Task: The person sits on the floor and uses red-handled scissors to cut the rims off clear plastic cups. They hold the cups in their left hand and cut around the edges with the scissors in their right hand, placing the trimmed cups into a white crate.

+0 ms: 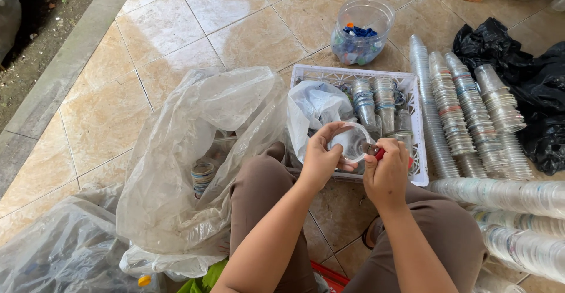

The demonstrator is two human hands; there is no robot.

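cup (348,142): clear plastic | left hand (318,159) grips it | right hand (385,172) clamps red-handled cutter (376,151)

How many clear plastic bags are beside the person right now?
2: a large clear bag by the left knee, a second bag at the lower left corner. More may lie out of frame.

Basket (419,129) ahead; bag (200,151) left of it, stacked cups (465,116) right, jar (360,31) behind

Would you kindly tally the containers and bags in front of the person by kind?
White plastic basket: 1
Clear jar of bottle caps: 1
Clear plastic bags: 3
Black plastic bags: 1 heap, number unclear
Clear cup held in left hand, with right hand holding a red-handled tool: 1
Total: 7
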